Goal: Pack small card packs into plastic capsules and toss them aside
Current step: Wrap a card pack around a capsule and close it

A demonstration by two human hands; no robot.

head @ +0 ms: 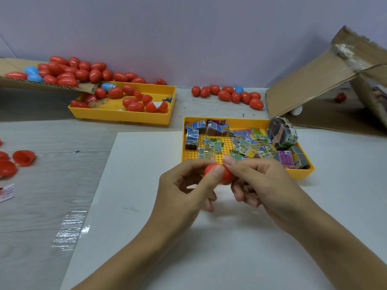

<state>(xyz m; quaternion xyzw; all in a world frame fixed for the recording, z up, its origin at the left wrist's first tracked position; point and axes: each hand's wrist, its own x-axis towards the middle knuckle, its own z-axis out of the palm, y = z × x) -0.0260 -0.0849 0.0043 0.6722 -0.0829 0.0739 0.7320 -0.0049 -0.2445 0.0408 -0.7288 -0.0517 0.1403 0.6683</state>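
At the centre of the frame the left hand [184, 185] and right hand [257, 181] both pinch one red capsule [217, 174] between thumb and fingertips, apparently pressing it shut, though fingers hide the seam. Many card packs [240, 147] remain in the yellow tray [301, 173] just above the hands, so much work is left. Closed capsules [228, 94] lie in a row at upper centre, more in a second tray [125, 118] and on cardboard [41, 84] upper left. The table carries a white sheet [209, 248] against a plain pale wall.
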